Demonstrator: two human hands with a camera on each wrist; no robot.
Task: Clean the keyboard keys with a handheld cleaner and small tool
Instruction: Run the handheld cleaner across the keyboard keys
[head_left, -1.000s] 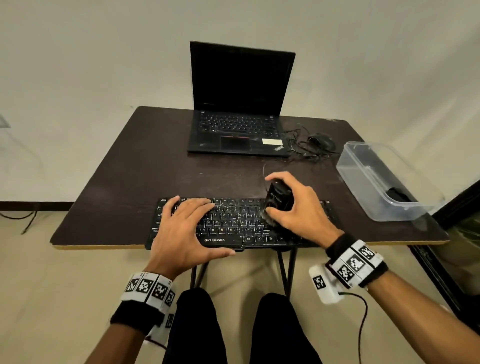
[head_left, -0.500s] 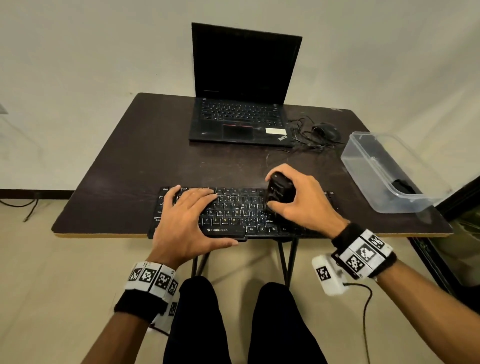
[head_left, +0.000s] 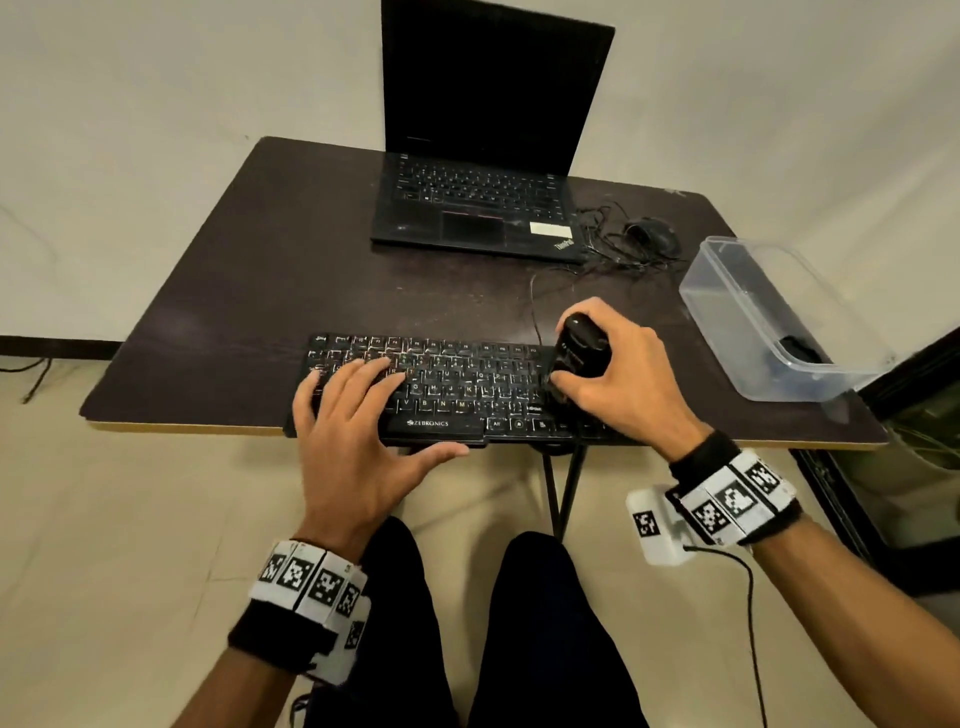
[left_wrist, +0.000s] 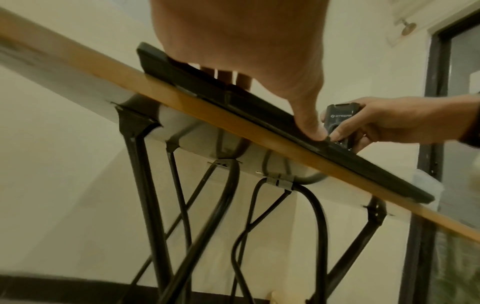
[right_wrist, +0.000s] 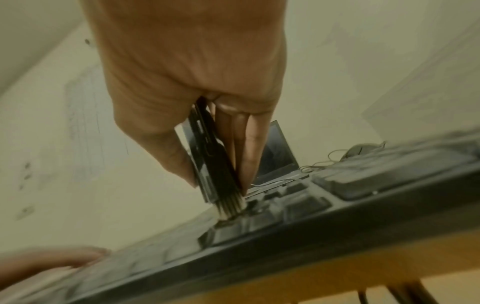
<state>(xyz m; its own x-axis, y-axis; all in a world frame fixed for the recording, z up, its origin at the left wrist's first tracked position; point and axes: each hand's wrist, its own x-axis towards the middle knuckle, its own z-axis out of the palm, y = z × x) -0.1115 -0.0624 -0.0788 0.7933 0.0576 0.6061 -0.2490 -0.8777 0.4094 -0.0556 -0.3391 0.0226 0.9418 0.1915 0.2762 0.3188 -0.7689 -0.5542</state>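
A black keyboard (head_left: 457, 387) lies at the near edge of the dark table (head_left: 249, 291), its front overhanging slightly. My left hand (head_left: 358, 415) rests flat on the left keys with fingers straight and the thumb (left_wrist: 309, 123) against the front edge. My right hand (head_left: 618, 379) grips a black handheld cleaner (head_left: 579, 348) upright over the right keys. In the right wrist view the cleaner (right_wrist: 210, 162) has a short brush (right_wrist: 230, 207) whose bristles touch the keys of the keyboard (right_wrist: 298, 205).
An open black laptop (head_left: 478, 208) stands at the back of the table, a wired mouse (head_left: 649, 234) and tangled cable beside it. A clear plastic box (head_left: 748, 312) with a dark item inside sits at the right edge. Folding metal legs (left_wrist: 148, 185) are below.
My right hand has slid the cleaner rightwards along the keys. The left hand has stayed on the left keys. The head view has tilted down and moved closer.
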